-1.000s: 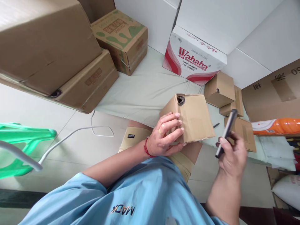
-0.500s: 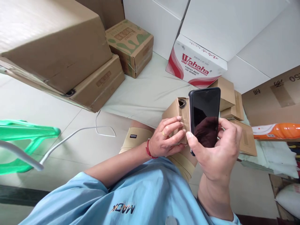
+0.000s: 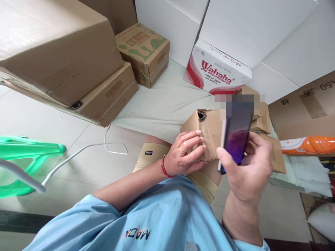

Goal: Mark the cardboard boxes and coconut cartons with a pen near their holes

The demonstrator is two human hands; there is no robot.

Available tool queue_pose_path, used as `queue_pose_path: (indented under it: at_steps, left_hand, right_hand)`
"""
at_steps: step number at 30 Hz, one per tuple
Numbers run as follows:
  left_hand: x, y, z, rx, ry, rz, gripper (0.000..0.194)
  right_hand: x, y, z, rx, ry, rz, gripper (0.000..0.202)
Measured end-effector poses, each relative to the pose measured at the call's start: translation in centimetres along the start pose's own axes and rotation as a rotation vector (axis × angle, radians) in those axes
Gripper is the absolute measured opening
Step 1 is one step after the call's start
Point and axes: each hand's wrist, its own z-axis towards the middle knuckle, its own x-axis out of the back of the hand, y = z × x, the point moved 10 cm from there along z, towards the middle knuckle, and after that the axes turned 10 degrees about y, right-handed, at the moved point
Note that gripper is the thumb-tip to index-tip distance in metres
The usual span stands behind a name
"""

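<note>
A smartphone (image 3: 237, 137) in a dark case is in my right hand (image 3: 247, 170). My thumb is on its left edge and my fingers are around its right side. The lower screen glows purple, and the upper end is covered by a blocky blur. My left hand (image 3: 184, 151), with a ring and a red cord bracelet, lies on a small cardboard box (image 3: 209, 134) at my lap. Its fingers are spread over the box's side and the thumb is low along the near edge. A dark-rimmed hole (image 3: 201, 116) shows near the box's top corner.
Large cardboard boxes (image 3: 65, 59) stand at left, with a green-printed box (image 3: 143, 52) behind. A Wahaha water carton (image 3: 217, 69) is against the white wall. More small boxes, an orange bottle (image 3: 311, 144), a green plastic stool (image 3: 31, 150) and a white cable (image 3: 75, 151) surround me.
My right hand has shifted slightly right with the smartphone and turned it more edge-on. The screen has gone from black to a purple glow. My left hand stays on the box.
</note>
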Motion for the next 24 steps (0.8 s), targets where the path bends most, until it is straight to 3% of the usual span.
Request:
queue_pose_path:
  at_steps: [4, 7, 10, 12, 17, 21, 24]
  left_hand:
    - [1.1, 0.0, 0.2, -0.052, -0.012, 0.026, 0.036]
    - [2.5, -0.5, 0.1, -0.049, -0.018, 0.043, 0.039]
    - [4.7, -1.5, 0.0, -0.01, -0.01, 0.072, 0.047]
    - [6.3, -2.7, -0.3, 0.044, -0.005, 0.109, 0.055]
    - [9.9, -7.4, -2.3, 0.332, -0.02, 0.166, 0.064]
    - [11.8, -11.6, -6.0, 0.721, 0.05, 0.127, 0.064]
    - [12.2, -13.3, -8.8, 0.931, 0.093, 0.113, 0.061]
  right_hand:
    - [3.8, 7.1, 1.6, -0.21, 0.194, 0.142, 0.067]
    - [5.8, 13.4, 2.4, -0.249, 0.257, -0.161, 0.071]
    - [4.6, 19.1, 1.6, -0.278, 0.075, -0.538, 0.07]
    - [3.0, 22.0, 0.1, -0.327, -0.06, -0.655, 0.072]
    - [-0.8, 24.9, -3.0, -0.405, -0.25, -0.745, 0.088]
    - [-3.0, 25.6, -3.3, -0.385, -0.309, -0.748, 0.09]
    - [-3.9, 24.7, -2.9, -0.3, -0.295, -0.669, 0.089]
